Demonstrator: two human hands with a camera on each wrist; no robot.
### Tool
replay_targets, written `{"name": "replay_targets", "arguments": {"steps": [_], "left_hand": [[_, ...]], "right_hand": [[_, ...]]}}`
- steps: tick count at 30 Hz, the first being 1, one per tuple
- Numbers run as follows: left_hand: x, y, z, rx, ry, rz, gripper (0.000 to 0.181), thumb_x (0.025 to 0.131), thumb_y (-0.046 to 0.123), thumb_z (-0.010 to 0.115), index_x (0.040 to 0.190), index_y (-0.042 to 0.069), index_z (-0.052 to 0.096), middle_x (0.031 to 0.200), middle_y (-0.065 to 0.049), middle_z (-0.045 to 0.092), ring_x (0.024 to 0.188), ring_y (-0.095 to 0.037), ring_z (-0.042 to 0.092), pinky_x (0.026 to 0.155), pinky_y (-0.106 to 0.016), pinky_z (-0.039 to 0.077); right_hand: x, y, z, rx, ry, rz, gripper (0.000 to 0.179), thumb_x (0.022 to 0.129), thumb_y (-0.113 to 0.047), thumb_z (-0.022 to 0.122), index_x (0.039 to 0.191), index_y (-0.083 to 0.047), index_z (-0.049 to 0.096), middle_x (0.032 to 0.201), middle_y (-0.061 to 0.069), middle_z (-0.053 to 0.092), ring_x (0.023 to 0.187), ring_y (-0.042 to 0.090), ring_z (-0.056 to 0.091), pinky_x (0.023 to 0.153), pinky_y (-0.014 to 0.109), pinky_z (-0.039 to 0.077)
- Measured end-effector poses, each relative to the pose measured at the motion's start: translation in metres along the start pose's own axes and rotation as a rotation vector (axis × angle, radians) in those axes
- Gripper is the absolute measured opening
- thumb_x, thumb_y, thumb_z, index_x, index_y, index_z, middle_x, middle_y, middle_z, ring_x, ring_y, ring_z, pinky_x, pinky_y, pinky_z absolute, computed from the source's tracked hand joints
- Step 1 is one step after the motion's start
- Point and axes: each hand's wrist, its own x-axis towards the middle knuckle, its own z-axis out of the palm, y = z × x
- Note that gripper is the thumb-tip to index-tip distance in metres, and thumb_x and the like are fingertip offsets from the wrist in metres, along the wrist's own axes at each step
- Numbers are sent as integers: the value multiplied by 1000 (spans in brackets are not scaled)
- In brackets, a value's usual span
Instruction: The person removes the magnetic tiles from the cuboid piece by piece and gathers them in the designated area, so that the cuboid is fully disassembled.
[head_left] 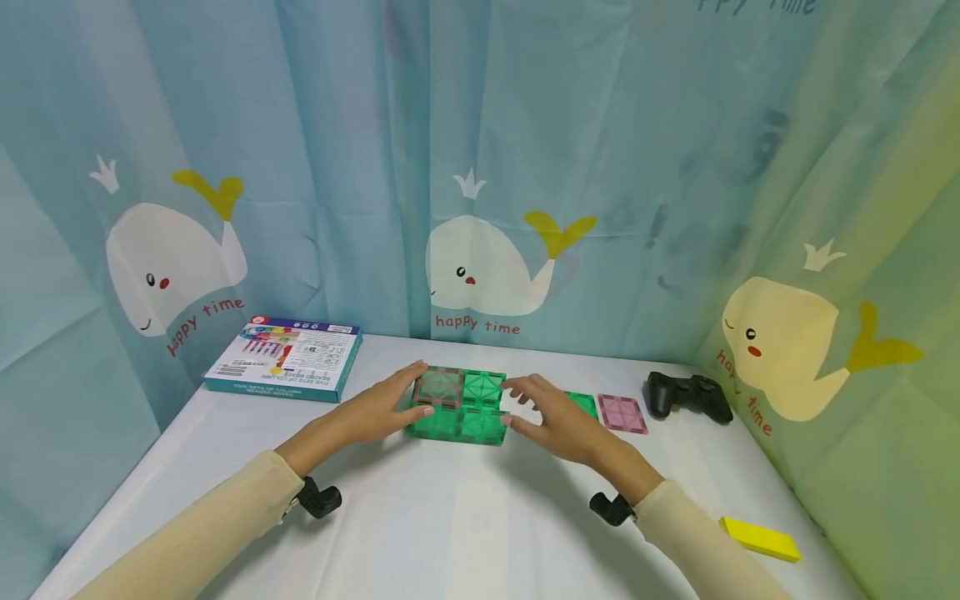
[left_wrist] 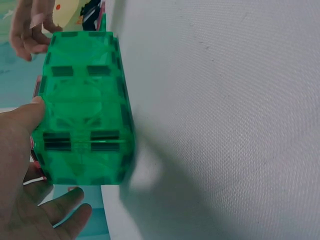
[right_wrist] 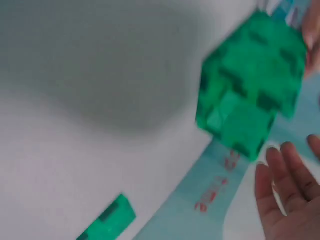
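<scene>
A two-cell block of green translucent magnetic tiles (head_left: 459,425) stands mid-table, with a pink tile (head_left: 439,387) over its left top. My left hand (head_left: 378,412) holds the block at its left end, thumb on the front upper edge and index finger at the back; the left wrist view shows its other fingers spread loosely. Near the block's right end is my right hand (head_left: 562,423), fingers parted and gently bent, apparently holding nothing. In the right wrist view a gap separates this hand (right_wrist: 292,197) from the blurred green block (right_wrist: 245,75).
Right of the block lie a green tile (head_left: 582,405) and a pink tile (head_left: 622,414). Past them sits a black game controller (head_left: 686,396). A flat toy box (head_left: 288,358) lies back left, a yellow block (head_left: 760,540) front right. Whale-print curtains (head_left: 360,208) enclose the table.
</scene>
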Motion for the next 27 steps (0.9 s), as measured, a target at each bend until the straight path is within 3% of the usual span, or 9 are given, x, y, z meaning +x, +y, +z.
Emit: {"name": "replay_targets", "arguments": {"steps": [5, 9, 20, 27], "left_hand": [[0, 0, 0, 4, -1, -7, 87, 104, 60, 57, 171, 19, 19, 177, -7, 16, 161, -33, 23, 128, -58, 26], [0, 1, 0, 7, -4, -9, 87, 105, 60, 57, 171, 19, 18, 177, -7, 16, 161, -33, 22, 128, -58, 26], [2, 1, 1, 22, -13, -6, 88, 105, 60, 56, 171, 16, 18, 177, -8, 15, 162, -33, 21, 128, -57, 26], [1, 2, -1, 16, -20, -13, 87, 106, 56, 58, 171, 16, 17, 178, -9, 14, 162, -33, 20, 129, -57, 25]], "right_hand": [[-3, -4, 21, -203, 24, -235, 55, 97, -12, 78, 148, -16, 57, 123, 1, 63, 111, 15, 63, 88, 32, 59], [-3, 1, 32, -269, 74, -327, 61, 94, -5, 81, 149, -17, 57, 118, 2, 63, 104, 11, 61, 82, 26, 57], [-1, 2, 41, -299, 108, -350, 64, 92, -1, 80, 148, -23, 58, 114, -2, 60, 96, 9, 57, 77, 22, 55], [-4, 2, 41, -229, 56, -272, 65, 97, -1, 76, 153, -28, 57, 108, -5, 58, 94, 6, 54, 78, 22, 53]]}}
